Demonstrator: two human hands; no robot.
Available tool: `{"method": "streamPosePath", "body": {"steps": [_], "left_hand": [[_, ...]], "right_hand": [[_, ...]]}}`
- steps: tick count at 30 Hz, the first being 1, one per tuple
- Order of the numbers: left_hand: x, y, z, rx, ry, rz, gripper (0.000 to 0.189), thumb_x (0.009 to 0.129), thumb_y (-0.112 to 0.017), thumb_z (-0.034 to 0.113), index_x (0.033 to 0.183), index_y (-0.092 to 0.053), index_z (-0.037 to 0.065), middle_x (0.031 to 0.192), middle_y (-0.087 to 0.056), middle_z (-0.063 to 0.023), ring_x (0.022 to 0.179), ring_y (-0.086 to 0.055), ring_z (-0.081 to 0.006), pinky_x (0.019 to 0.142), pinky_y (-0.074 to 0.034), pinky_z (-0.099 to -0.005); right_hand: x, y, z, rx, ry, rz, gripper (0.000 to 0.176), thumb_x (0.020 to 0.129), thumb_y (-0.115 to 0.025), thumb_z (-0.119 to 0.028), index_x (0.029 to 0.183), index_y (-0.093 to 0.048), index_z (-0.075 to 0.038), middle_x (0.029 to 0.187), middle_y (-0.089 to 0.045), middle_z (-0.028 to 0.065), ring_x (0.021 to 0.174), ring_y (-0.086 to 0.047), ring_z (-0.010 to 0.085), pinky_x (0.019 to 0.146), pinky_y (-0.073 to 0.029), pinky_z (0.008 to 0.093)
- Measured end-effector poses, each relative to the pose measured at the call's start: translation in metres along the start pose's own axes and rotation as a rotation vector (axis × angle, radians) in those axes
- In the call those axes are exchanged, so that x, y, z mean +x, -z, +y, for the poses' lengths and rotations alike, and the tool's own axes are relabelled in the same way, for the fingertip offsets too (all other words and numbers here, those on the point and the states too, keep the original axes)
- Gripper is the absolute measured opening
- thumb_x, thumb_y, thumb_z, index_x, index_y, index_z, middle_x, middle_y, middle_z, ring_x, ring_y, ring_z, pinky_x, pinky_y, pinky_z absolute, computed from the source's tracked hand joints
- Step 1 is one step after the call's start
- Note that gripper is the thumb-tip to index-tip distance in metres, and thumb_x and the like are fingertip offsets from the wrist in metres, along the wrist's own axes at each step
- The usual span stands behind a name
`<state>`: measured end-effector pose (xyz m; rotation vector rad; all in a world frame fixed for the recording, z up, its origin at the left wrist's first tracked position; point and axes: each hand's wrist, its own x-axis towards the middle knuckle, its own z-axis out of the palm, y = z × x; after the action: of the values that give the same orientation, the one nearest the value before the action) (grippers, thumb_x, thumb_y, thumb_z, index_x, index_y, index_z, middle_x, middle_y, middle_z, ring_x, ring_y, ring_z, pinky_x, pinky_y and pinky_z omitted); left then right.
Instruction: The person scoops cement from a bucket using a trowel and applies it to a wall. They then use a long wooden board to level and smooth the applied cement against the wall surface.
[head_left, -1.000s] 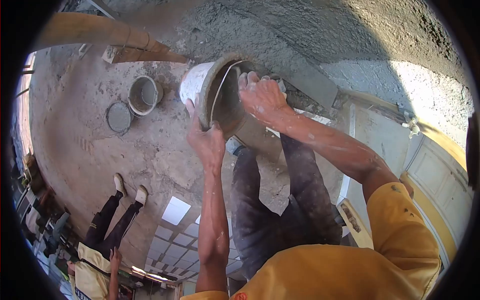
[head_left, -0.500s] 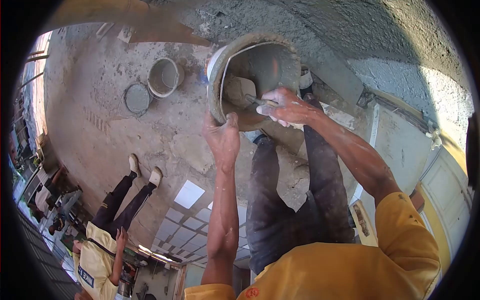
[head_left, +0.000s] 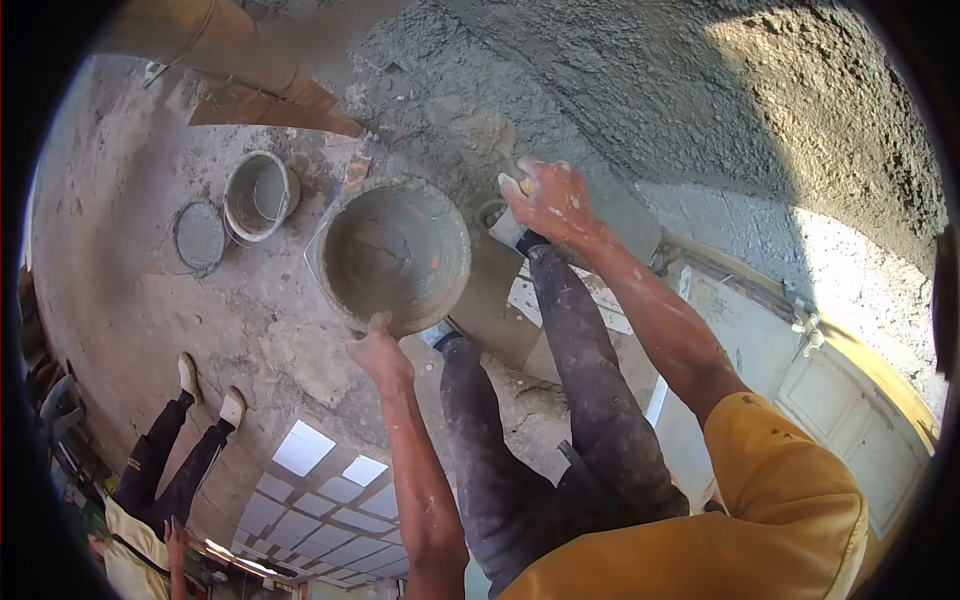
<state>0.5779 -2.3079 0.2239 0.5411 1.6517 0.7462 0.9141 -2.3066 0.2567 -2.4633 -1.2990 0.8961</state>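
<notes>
My left hand (head_left: pixel 380 353) grips the near rim of a mortar-crusted bucket (head_left: pixel 448 285), its thumb over the edge. Grey wet mortar (head_left: pixel 385 255) coats the inside and lies at the bottom. My right hand (head_left: pixel 556 200) is closed round the handle of a trowel (head_left: pixel 492 138), right of the bucket and beyond its rim. The trowel's blade points away from me, towards the rough grey plastered surface (head_left: pixel 590 90). The blade is blurred and blends with the grey behind it, so its load is hard to make out.
A second bucket (head_left: pixel 262 197) and a round container of grey mix (head_left: pixel 200 237) stand on the floor to the left. A brown pole-like object (head_left: pixel 240 60) crosses the upper left. Another person (head_left: pixel 165 470) stands at lower left. Pale tiles (head_left: pixel 303 448) lie below; a door (head_left: pixel 850 420) is right.
My right hand has lifted the trowel out of the bucket and moved it up towards the plastered surface. The bucket, tipped before, now shows its opening more upright, lower and further left in view.
</notes>
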Motion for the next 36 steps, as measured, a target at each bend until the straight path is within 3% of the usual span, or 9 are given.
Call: {"method": "streamPosePath", "body": {"steps": [8,11,14,16,19,25,30,32,36], "left_hand": [[0.015,0.088,-0.062,0.129,0.129,0.379,0.051,0.084,-0.067,-0.004,0.134,-0.058,0.0,0.115,-0.067,-0.0075,0.091,-0.066,-0.0192,0.083,-0.056,-0.0342],[0.015,0.102,-0.086,0.182,0.137,0.438,0.052,0.083,-0.066,-0.004,0.134,-0.058,-0.002,0.12,-0.068,-0.0105,0.099,-0.067,-0.0223,0.088,-0.057,-0.0361],[0.008,0.089,-0.099,0.198,0.172,0.432,0.048,0.082,-0.065,-0.004,0.13,-0.062,-0.004,0.118,-0.069,-0.0107,0.1,-0.067,-0.0222,0.091,-0.056,-0.0356],[0.006,0.085,-0.106,0.244,0.193,0.4,0.046,0.081,-0.065,-0.004,0.127,-0.064,-0.005,0.118,-0.069,-0.0106,0.1,-0.067,-0.022,0.092,-0.055,-0.0351],[0.002,0.086,-0.135,0.259,0.197,0.341,0.046,0.082,-0.065,-0.002,0.128,-0.064,-0.007,0.121,-0.069,-0.011,0.101,-0.066,-0.022,0.092,-0.054,-0.0346],[0.002,0.03,-0.15,0.166,0.271,0.23,0.051,0.083,-0.066,-0.004,0.134,-0.061,-0.007,0.122,-0.068,-0.0108,0.104,-0.065,-0.0221,0.097,-0.051,-0.0342],[0.044,-0.014,-0.172,0.195,0.25,0.123,0.049,0.083,-0.064,-0.008,0.132,-0.062,-0.006,0.119,-0.068,-0.0089,0.103,-0.064,-0.0201,0.095,-0.05,-0.0334],[0.066,-0.029,-0.18,0.215,0.225,0.056,0.045,0.084,-0.064,-0.008,0.129,-0.063,-0.005,0.117,-0.068,-0.008,0.101,-0.064,-0.0191,0.094,-0.051,-0.0329],[0.103,-0.047,-0.19,0.259,0.152,-0.101,0.036,0.086,-0.065,-0.006,0.121,-0.064,-0.003,0.111,-0.068,-0.0063,0.096,-0.065,-0.0175,0.09,-0.052,-0.0321]], "right_hand": [[0.07,-0.043,0.007,0.069,0.211,-0.223,0.041,0.099,-0.069,-0.036,0.105,-0.068,0.005,0.087,-0.074,0.0264,0.088,-0.074,0.0468,0.085,-0.055,0.0602],[0.094,-0.054,0.028,0.382,0.334,-0.5,0.041,0.1,-0.073,-0.038,0.104,-0.068,0.003,0.073,-0.069,0.0174,0.069,-0.072,0.0315,0.067,-0.057,0.0496],[0.151,-0.038,0.062,0.748,-0.096,-1.108,0.039,0.101,-0.074,-0.037,0.102,-0.067,0.001,0.073,-0.067,0.0086,0.059,-0.065,0.0158,0.052,-0.053,0.0357],[0.209,-0.054,0.136,0.861,-0.326,-0.965,0.035,0.103,-0.072,-0.035,0.101,-0.066,0.0,0.074,-0.068,0.0049,0.053,-0.06,0.0092,0.044,-0.047,0.0262],[0.232,-0.007,0.186,0.755,-0.403,-0.043,0.035,0.104,-0.071,-0.035,0.099,-0.069,-0.001,0.073,-0.064,0.0035,0.058,-0.061,0.0102,0.048,-0.049,0.0277],[0.103,0.08,0.163,0.265,-0.243,-0.29,0.052,0.101,-0.071,-0.045,0.119,-0.074,0.004,0.096,-0.074,0.0157,0.084,-0.074,0.0259,0.08,-0.059,0.041],[0.033,-0.047,0.288,-0.09,-0.477,-0.156,0.07,0.097,-0.071,-0.051,0.142,-0.066,0.003,0.133,-0.069,0.0315,0.134,-0.063,0.0446,0.114,-0.049,0.0463],[0.004,-0.095,0.315,0.165,-0.531,-0.121,0.069,0.096,-0.07,-0.048,0.144,-0.064,0.001,0.137,-0.068,0.03,0.134,-0.063,0.0441,0.113,-0.049,0.0469],[0.001,-0.14,0.314,-0.061,-0.545,-0.086,0.062,0.096,-0.068,-0.042,0.142,-0.066,0.0,0.133,-0.07,0.0287,0.13,-0.065,0.0446,0.111,-0.05,0.0495]]}}
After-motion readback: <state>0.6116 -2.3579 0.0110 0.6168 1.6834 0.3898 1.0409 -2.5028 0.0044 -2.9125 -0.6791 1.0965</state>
